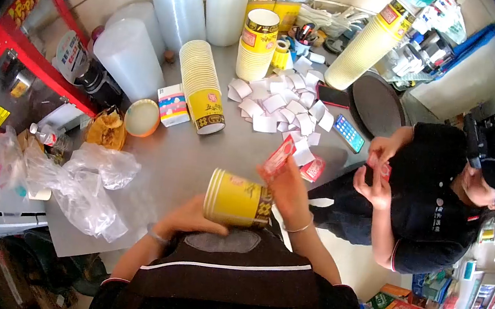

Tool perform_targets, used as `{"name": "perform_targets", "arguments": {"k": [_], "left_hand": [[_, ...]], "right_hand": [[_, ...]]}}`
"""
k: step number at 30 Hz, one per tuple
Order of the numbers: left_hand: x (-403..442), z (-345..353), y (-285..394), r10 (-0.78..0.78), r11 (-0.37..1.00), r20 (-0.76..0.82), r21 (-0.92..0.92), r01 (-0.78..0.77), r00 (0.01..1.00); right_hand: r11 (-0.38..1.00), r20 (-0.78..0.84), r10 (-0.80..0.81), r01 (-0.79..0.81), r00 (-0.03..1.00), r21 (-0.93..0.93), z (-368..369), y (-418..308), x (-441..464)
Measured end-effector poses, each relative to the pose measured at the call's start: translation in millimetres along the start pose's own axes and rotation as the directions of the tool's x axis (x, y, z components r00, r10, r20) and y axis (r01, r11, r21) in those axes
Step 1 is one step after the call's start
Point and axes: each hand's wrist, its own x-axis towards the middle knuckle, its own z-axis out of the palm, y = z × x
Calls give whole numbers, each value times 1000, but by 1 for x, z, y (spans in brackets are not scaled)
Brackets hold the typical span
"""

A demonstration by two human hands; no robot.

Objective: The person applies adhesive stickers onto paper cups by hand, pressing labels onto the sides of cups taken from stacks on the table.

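Taking the cups as the dial's centre, with 12 o'clock straight ahead, the left hand (187, 216) is gripping the short stack of cups (234, 199) from 8 o'clock, its thumb lying along the near side while its other fingers are mostly hiding. The cups are lying sideways in front of the apron (225, 276), rims facing 9 o'clock. The right hand (290, 190) is pinching a red slip (277, 158) at 1 o'clock between thumb and fingers; whether it is also touching the cups, I cannot tell.

Because the left hand is holding near the rims, a loosening grip could be letting the outer cup slide off towards 3 o'clock; squeezing too hard could be denting the walls. If the slip is sticky, it could be creasing or catching on the fingers. Loose papers (285, 104) are lying at 1 o'clock, where a careless reach could be scattering them. A co-worker's hands (378, 172) are holding another red piece between 2 and 3 o'clock, so bumping arms could be jolting either grip.
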Motion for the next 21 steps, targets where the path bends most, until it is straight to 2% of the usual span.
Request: {"name": "perform_targets", "arguments": {"k": [1, 2, 3, 5, 6, 9, 10, 12, 14, 15, 18, 21], "left_hand": [[2, -1, 2, -184, 925, -65, -349, 150, 981], [5, -3, 6, -371, 712, -62, -659, 241, 927], [6, -5, 10, -535, 393, 11, -882, 260, 845], [0, -15, 2, -427, 709, 49, -602, 368, 903], [2, -20, 3, -376, 829, 89, -411, 378, 922], [10, -16, 20, -238, 896, -39, -394, 204, 971], [16, -15, 21, -328, 865, -9, -404, 297, 945], [25, -14, 21, -495, 779, 52, -416, 469, 867], [26, -7, 14, -379, 847, -38, -415, 331, 924], [24, -3, 8, -323, 874, -82, -409, 263, 943], [24, 1, -8, -313, 845, -175, -501, 189, 934], [22, -3, 1, -212, 973, -182, -126, 191, 960]], "right_hand": [[998, 19, 67, -67, 998, -7, 5, 6, -2], [998, 1, 57, -57, 998, -6, 1, 14, -1], [998, -5, 59, -59, 998, 11, 0, 14, 1], [997, -19, 63, -62, 998, 45, -2, 8, 2], [999, -33, 15, -14, 999, 46, 9, -2, 6], [997, -49, -37, 33, 998, -72, 2, -9, 13], [997, -29, 20, -22, 999, -77, 5, -8, 10], [999, -74, 17, -20, 997, -43, 9, -3, 11], [1000, -77, 11, -13, 997, -28, 19, -11, 9], [991, -88, -8, -4, 996, -132, 23, -15, 6], [889, -126, -51, -12, 991, -457, 25, -16, -3], [807, -134, -47, -41, 990, -589, 38, -8, -12]]}}
